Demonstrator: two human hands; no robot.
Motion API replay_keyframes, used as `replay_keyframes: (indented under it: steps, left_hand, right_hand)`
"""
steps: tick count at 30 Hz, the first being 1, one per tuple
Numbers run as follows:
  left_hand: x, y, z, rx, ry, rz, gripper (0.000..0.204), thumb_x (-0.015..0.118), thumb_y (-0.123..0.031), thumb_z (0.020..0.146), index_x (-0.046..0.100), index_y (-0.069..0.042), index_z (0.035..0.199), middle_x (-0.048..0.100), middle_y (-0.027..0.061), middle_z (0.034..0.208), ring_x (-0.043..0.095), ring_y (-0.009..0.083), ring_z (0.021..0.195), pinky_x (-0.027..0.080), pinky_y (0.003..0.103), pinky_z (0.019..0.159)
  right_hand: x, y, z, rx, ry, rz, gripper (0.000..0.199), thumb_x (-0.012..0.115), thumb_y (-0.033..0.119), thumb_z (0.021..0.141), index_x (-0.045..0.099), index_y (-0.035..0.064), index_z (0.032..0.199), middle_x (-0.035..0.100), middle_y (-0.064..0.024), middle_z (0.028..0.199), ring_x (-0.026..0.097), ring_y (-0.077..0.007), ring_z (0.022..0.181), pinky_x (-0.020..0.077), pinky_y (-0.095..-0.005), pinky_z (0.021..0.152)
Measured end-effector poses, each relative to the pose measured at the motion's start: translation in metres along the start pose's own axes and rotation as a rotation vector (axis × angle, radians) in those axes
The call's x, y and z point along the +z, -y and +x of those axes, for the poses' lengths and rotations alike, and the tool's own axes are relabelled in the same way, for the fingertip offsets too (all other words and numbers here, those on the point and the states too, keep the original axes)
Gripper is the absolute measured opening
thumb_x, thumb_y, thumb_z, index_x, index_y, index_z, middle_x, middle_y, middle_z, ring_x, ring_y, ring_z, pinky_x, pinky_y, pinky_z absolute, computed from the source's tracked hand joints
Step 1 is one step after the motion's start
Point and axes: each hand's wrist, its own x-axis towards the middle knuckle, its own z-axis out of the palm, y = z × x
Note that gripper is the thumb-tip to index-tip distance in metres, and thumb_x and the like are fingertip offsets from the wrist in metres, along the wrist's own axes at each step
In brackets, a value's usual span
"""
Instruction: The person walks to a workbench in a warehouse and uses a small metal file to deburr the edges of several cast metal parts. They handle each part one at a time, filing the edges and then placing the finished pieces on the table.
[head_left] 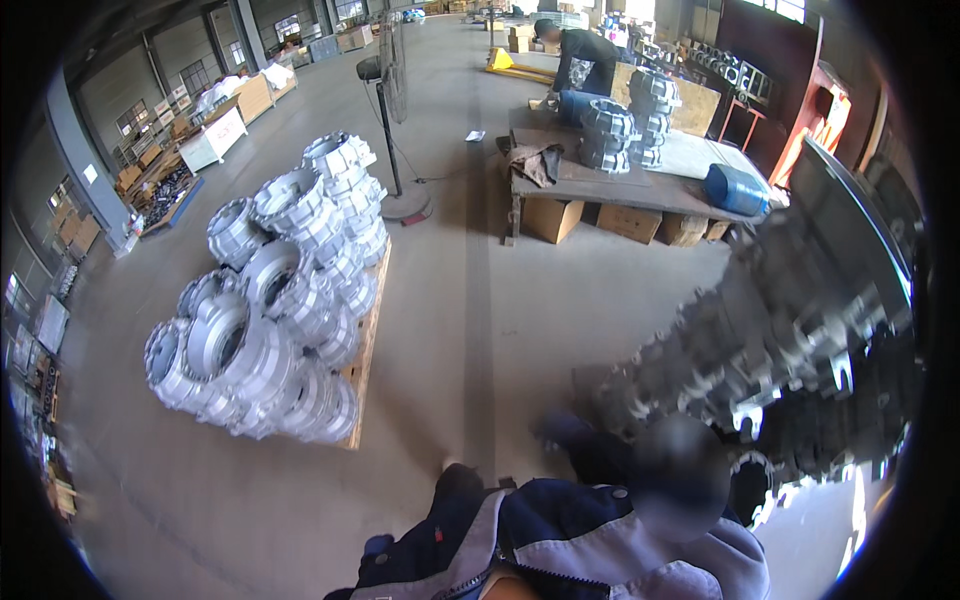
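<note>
Grey concrete floor [470,330] fills a wide workshop. Nearest, at the lower edge, a person's blue-and-grey jacket [560,545] shows; neither hand is visible, so their state cannot be told. Stacked silver metal castings [275,300] crowd a wooden pallet [368,335] left. Farther off, cardboard boxes [595,220] sit under a workbench [620,185] bearing more castings.

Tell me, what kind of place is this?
Most likely a factory or foundry workshop. Silver metal castings are stacked on a pallet on a wide concrete floor, and more stand on a workbench where a worker bends over.
</note>
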Motion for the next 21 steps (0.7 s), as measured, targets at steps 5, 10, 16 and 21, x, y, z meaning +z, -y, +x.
replay_keyframes:
  steps: [5,10,16,21]
  left_hand:
    - [-0.137,-0.018,0.078,-0.162,0.079,-0.139,0.041,0.075,-0.039,0.083,0.074,-0.011,0.113,0.075,0.0191,0.112,0.070,0.0396,0.110,0.055,0.050,0.096]
    - [-0.297,-0.044,0.227,0.072,-0.058,-0.055,0.049,0.082,-0.038,0.078,0.075,-0.009,0.116,0.075,0.0203,0.113,0.070,0.0402,0.109,0.055,0.051,0.096]
    - [-0.567,-0.142,0.404,0.551,-0.428,0.066,0.035,0.087,-0.029,0.072,0.073,-0.007,0.096,0.073,0.0188,0.097,0.070,0.0401,0.098,0.055,0.051,0.087]
    - [-0.756,-0.282,0.550,0.305,-0.202,-0.302,0.025,0.070,-0.030,0.089,0.072,-0.006,0.093,0.073,0.0183,0.105,0.070,0.0384,0.102,0.056,0.049,0.090]
  right_hand:
    - [-0.101,0.037,0.163,-0.075,-0.135,0.387,0.041,0.064,0.040,0.100,0.077,0.0038,0.087,0.077,-0.0115,0.074,0.075,-0.0257,0.064,0.0591,-0.0419,0.065]
    - [-0.159,-0.007,0.165,0.176,-0.044,-0.098,0.045,0.060,0.048,0.099,0.079,0.0074,0.091,0.077,-0.0151,0.087,0.075,-0.0332,0.080,0.0567,-0.0492,0.074]
    - [-0.192,-0.053,0.174,0.689,-0.110,0.317,0.045,0.059,0.045,0.102,0.077,0.0055,0.091,0.077,-0.0140,0.086,0.074,-0.0314,0.076,0.0568,-0.0481,0.069]
    - [-0.266,-0.061,0.246,0.861,-0.208,0.475,0.045,0.059,0.044,0.104,0.076,0.0040,0.092,0.076,-0.0131,0.086,0.074,-0.0300,0.072,0.0569,-0.0473,0.066]
